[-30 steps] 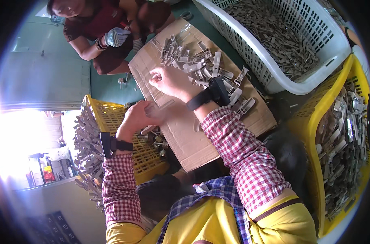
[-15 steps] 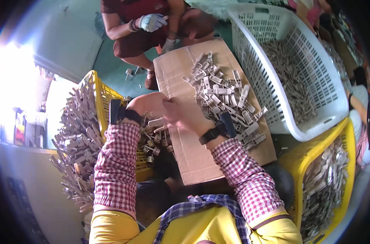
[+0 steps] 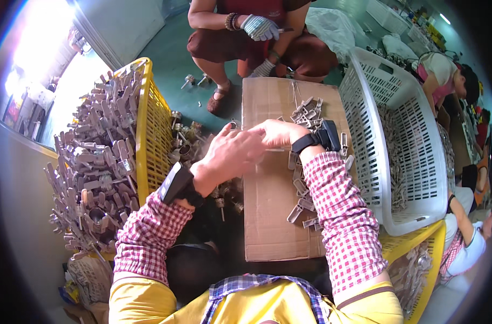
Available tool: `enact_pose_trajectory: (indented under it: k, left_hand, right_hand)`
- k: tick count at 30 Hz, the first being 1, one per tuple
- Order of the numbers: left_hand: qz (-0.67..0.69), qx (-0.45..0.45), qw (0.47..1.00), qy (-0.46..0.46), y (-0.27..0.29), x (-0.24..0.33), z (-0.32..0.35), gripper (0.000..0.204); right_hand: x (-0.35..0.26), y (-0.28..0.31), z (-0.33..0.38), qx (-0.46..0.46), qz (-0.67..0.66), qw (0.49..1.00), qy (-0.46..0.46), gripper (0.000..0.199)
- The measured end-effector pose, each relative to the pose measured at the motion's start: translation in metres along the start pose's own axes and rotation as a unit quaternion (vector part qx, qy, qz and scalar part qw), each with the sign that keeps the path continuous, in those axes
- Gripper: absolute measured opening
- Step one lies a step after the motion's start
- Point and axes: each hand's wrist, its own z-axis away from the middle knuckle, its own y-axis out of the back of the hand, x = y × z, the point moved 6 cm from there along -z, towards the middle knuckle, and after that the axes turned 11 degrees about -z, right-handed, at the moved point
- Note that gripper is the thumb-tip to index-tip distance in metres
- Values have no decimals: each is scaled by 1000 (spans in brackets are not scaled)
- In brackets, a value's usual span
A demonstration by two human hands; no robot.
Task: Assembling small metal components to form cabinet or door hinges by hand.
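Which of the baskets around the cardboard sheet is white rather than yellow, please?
The white basket to the right of the cardboard sheet, partly filled with metal parts. The heaped basket on the left and the one at lower right are yellow.

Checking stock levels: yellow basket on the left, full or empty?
Full. The yellow basket is heaped with grey metal parts that rise above its rim.

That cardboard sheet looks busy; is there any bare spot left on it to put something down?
Yes: the near left part of the cardboard sheet, between the metal clips and its left edge. The far left corner is bare too. Crowded: the right strip, and under the left hand and right hand.
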Motion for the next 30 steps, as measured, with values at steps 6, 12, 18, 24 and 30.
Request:
enact_pose_trajectory:
  k: [6,12,18,24,30]
  left_hand:
    - [84,-70,993,47,-6,-33,-38,54]
    - [158,-228,956,98,-32,-74,-60,54]
    - [225,-272,926,136,-41,-83,-72,48]
    - [-134,-61,989,30,-15,-19,-47,56]
    - [-14,-122,986,116,-35,-70,-90,47]
  right_hand:
    - [19,7,13,140,-89,975,149,78]
    - [-10,-14,35,294,162,928,160,69]
    - [35,33,-21,118,-91,983,105,51]
    - [15,61,-35,-15,-41,999,1,42]
    - [32,76,-44,195,-70,966,154,46]
